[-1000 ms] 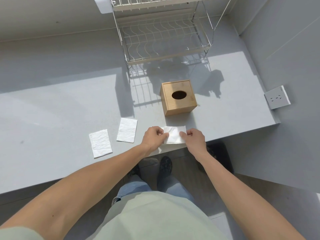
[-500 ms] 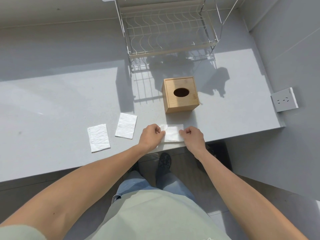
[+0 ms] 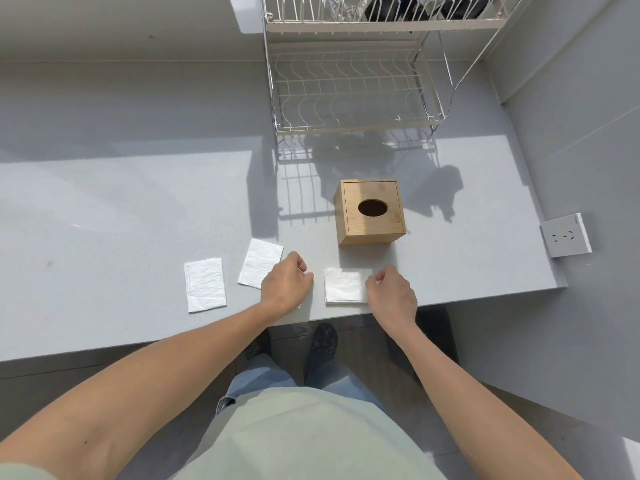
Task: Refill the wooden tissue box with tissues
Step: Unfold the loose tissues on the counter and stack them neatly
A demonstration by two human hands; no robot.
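The fingers (image 3: 302,268) of the left hand (image 3: 284,285) are curling loosely and holding nothing; half a second ago they were pinching the left edge of the folded tissue (image 3: 344,285), and they are now sitting clear of it on the tabletop (image 3: 104,220). The right hand (image 3: 393,295) is resting at the tissue's right edge, its fingers (image 3: 375,279) bent and just touching or overlapping that edge; whether they are pinching it I cannot tell. The tissue itself is lying flat and squared near the front edge of the tabletop, between the two hands and just in front of the wooden tissue box (image 3: 370,211).

Judging from this, the folding of this sheet is ending and both hands are letting go, so it is looking ready to go into the box.

Two more folded tissues are lying further left: one (image 3: 260,268) just beside the left hand, another (image 3: 205,289) beyond it, apart from each other. The wooden tissue box is standing upright with its lid on; its oval opening (image 3: 372,207) is showing only darkness, with no tissue poking out, so nothing appears loaded yet. Behind it, a wire dish rack (image 3: 353,95) is standing with its lower tier bare of dishes.
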